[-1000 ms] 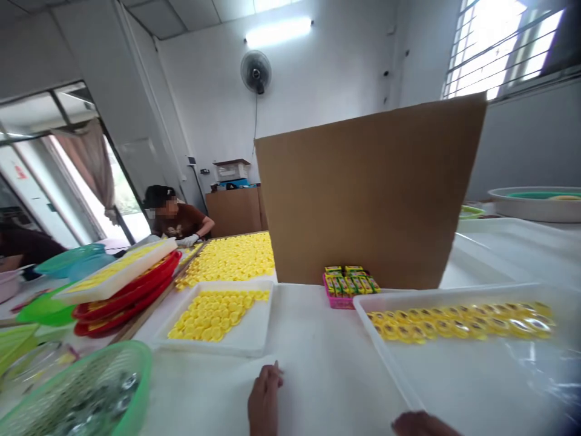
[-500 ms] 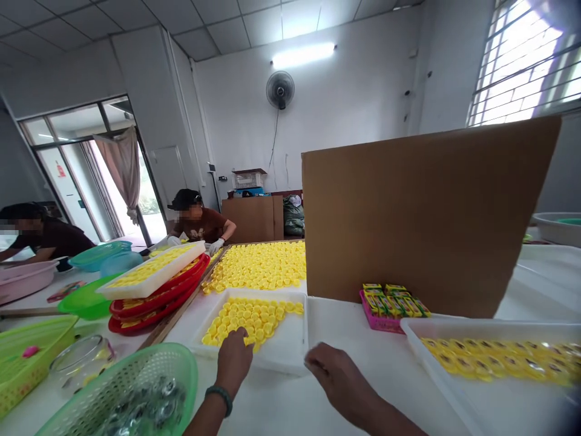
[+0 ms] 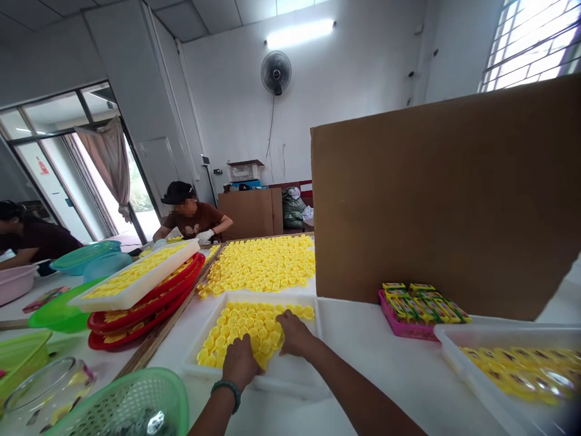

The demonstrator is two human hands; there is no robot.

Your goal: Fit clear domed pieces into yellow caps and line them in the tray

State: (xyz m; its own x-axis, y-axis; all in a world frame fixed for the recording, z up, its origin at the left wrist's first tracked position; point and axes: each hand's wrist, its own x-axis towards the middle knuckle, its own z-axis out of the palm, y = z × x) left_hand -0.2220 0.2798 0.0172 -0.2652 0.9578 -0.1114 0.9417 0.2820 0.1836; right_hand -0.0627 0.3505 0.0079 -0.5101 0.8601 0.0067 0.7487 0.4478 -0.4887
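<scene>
Both hands among the yellow caps (image 3: 231, 321) in the white tray (image 3: 302, 369).

The caps lie along the tray's left and far edges, one row running toward its far right corner. The left hand (image 3: 240, 361), a bracelet (image 3: 231, 390) at its wrist, reaches over the near edge, fingers bent down at the nearest caps; the right hand (image 3: 293, 334) is at the right side of the group, fingertips against it. Whether either hand grasps a cap or only touches, I cannot tell. Past the tray's far edge spreads a heap (image 3: 263, 263) of similar caps; near its left edge stands a green basket (image 3: 178, 396), and right of it, by the cardboard (image 3: 436, 212), a pink basket (image 3: 411, 329).
</scene>
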